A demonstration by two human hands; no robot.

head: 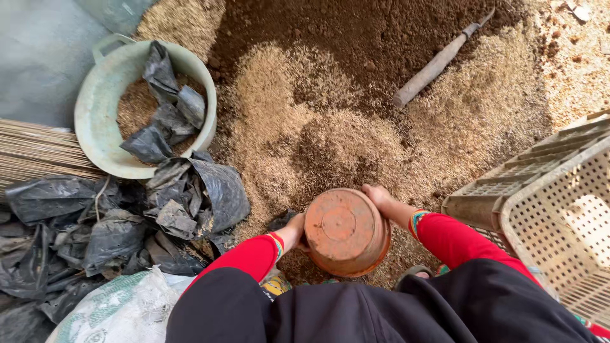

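While the terracotta plastic pot sits tipped with its flat base facing up toward the person, its mouth points down into the heap of husk and soil mix. It lies squarely between both hands. The left hand clasps its left wall, fingers curled on it; the right hand grips the far right rim. Neither is nearer.

Plant nursery potting area, soil heap, husk pile, black grow bags, plastic crates, terracotta pot
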